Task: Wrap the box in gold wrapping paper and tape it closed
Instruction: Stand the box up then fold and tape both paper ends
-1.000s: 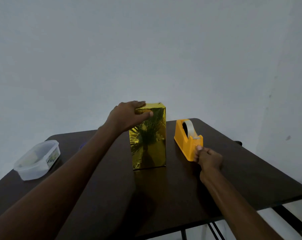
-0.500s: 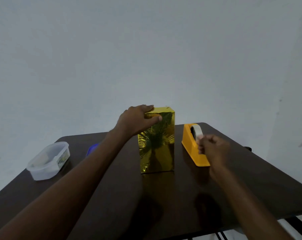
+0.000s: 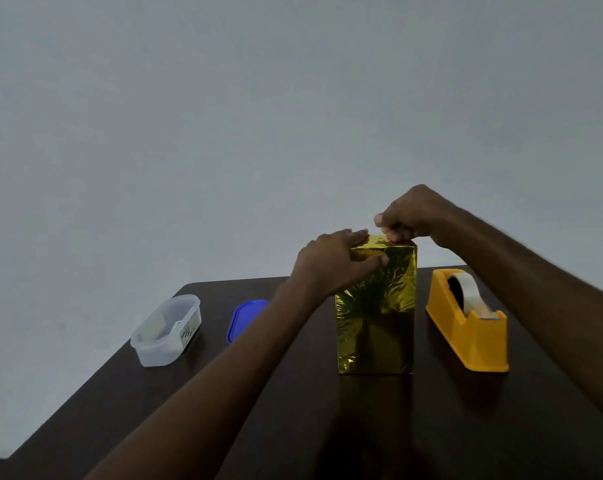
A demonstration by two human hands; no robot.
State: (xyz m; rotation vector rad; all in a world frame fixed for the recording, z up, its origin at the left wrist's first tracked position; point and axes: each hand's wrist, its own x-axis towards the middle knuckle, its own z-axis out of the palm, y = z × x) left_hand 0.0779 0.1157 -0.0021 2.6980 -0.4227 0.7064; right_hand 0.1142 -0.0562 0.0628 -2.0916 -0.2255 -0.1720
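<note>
- While the left hand (image 3: 331,263) is pressing flat on the top edge of the gold-wrapped box (image 3: 376,306), fingers lying together over the fold and thumb against the front face, the box is standing upright on the dark table (image 3: 258,410).
- Just right of that hold, the right hand (image 3: 409,214) is hovering at the box top with fingertips (image 3: 395,235) pinched together and touching the paper; presumably a strip of tape is between them, though none is visible.
- Taping the top flap closed appears to be the step in hand, late in the task; next, the strip needs smoothing across the seam while the left hand is keeping the fold down.
- Right of both hands, the orange tape dispenser (image 3: 466,327) is sitting apart from the box.
- Hidden or unclear: the top seam itself, the box's back, any tape already applied; the clear plastic container (image 3: 166,330) holds something indistinct, and the blue lid (image 3: 246,318) is partly covered by the left forearm.
</note>
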